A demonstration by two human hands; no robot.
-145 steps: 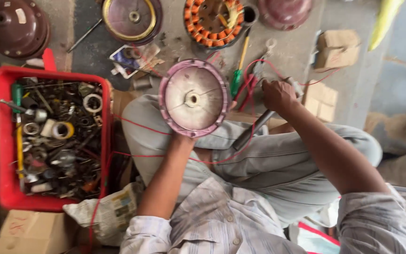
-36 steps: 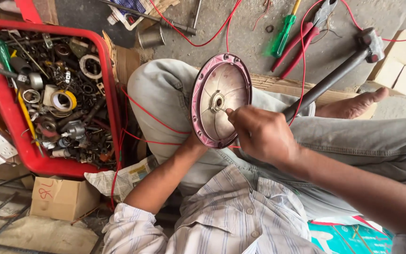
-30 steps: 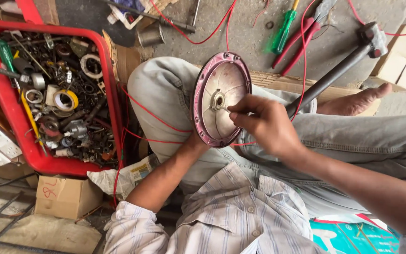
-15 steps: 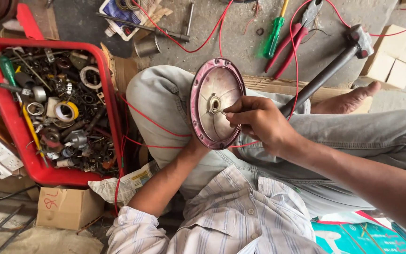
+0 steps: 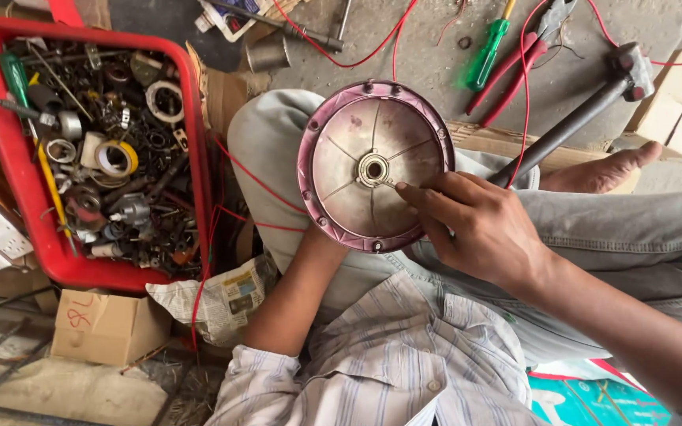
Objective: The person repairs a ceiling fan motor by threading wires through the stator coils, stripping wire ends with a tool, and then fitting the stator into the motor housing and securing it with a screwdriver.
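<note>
Left hand (image 5: 321,237) hidden behind the pink round cover (image 5: 375,166) it holds up, right hand (image 5: 475,225) fingertips pinched at its centre hub, red tray (image 5: 9,229) of parts left, hammer (image 5: 574,118), pliers (image 5: 526,59), green screwdriver (image 5: 487,51) on floor beyond.

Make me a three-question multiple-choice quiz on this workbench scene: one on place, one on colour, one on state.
1. Where is the crate?
A. left of the cover
B. right of the cover
C. on the lap

2. What colour is the screwdriver handle?
A. blue
B. green
C. black

3. What is the right hand doing?
A. gripping the hammer
B. resting in the crate
C. fingertips at the cover's hub

Answers: 1 A, the crate sits left of the cover. 2 B, the handle is green. 3 C, the fingertips reach beside the hub; the hammer lies untouched.
</note>
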